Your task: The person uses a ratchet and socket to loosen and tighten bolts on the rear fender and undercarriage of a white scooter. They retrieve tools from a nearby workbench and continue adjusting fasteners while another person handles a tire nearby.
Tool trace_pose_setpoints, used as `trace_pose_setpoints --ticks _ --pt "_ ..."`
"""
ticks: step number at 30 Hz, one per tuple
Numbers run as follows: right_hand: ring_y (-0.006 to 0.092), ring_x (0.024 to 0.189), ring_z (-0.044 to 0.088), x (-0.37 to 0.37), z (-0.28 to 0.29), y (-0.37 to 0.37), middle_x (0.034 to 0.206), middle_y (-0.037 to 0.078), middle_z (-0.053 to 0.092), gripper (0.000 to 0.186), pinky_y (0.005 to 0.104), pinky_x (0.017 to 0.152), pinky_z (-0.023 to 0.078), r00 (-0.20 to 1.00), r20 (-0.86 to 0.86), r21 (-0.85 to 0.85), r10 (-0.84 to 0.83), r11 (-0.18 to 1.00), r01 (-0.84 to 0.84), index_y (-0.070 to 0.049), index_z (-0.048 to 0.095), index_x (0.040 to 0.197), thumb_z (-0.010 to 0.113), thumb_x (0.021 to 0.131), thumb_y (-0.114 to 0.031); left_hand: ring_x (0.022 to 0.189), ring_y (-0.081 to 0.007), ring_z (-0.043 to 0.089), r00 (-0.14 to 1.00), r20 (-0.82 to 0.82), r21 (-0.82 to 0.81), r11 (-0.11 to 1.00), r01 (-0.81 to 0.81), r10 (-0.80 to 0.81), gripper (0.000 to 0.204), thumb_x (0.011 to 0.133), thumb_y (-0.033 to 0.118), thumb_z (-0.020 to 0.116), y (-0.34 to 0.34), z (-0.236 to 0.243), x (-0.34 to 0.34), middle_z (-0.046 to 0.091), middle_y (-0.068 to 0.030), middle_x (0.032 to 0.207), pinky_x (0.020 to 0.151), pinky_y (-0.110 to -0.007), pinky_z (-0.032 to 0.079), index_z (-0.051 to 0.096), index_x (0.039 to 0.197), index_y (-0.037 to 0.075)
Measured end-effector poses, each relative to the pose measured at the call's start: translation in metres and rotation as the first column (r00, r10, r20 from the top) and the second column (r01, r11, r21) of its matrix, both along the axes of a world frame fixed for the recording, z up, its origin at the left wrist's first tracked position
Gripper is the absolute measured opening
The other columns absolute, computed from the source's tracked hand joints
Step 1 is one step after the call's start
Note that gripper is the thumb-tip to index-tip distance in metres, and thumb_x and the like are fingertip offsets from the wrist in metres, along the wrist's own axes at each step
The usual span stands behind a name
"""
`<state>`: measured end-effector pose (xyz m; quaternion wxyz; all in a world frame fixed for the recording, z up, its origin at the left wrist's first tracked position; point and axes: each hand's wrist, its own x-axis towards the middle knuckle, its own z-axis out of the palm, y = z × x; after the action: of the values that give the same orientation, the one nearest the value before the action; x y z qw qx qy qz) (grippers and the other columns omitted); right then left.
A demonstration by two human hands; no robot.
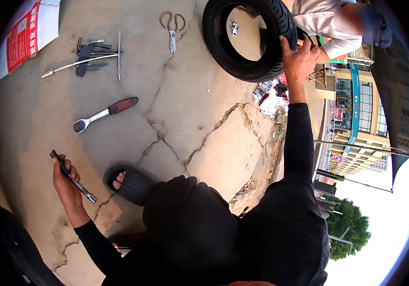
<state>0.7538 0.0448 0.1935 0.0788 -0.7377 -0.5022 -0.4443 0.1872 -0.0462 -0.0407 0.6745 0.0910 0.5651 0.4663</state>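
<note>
My left hand [67, 183] is closed around a slim metal socket wrench [87, 194], its socket end pointing down and to the right. A black car tire [218, 59] stands tilted at the top right, and my right hand [298, 62] grips its tread with the fingers bent over the outer edge. Ahead of my left hand, on the concrete, lies a ratchet wrench [111, 110] with a red and black handle. A pair of scissors [172, 33] lies farther off, left of the tire.
A set of hex keys [87, 57] and a long T-handle bar [83, 61] lie at the far left beside a red and white box [23, 35]. Another person [326, 24] is behind the tire. Crumpled wrappers [272, 100] lie below it. Cracks cross the ground.
</note>
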Motion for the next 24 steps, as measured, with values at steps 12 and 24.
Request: trace_pose_setpoints --ticks 12,24 --pt "0.0362 0.115 0.056 0.105 -0.018 -0.009 0.125 0.023 0.057 0.049 0.0397 0.096 0.045 0.879 -0.420 0.039 0.225 0.972 -0.231 -0.004 0.057 0.131 0.055 0.097 -0.040 0.055 -0.0051 0.038 0.996 0.088 0.002 0.999 0.035 -0.035 0.032 0.101 0.037 0.049 0.005 -0.012 0.017 0.046 0.0028 0.076 0.048 -0.021 0.028 0.052 0.110 0.007" --pt "0.0442 0.133 0.038 0.081 -0.046 0.012 0.139 0.035 0.040 0.122 0.0459 0.110 0.034 0.940 -0.335 0.123 -0.066 0.986 0.113 0.016 0.031 0.137 0.071 0.065 -0.074 0.054 -0.0050 0.038 0.991 0.103 0.007 0.996 0.086 -0.086 0.035 0.100 0.040 0.049 0.001 -0.010 0.040 0.045 0.0025 0.074 0.047 -0.021 0.029 0.053 0.108 0.006"
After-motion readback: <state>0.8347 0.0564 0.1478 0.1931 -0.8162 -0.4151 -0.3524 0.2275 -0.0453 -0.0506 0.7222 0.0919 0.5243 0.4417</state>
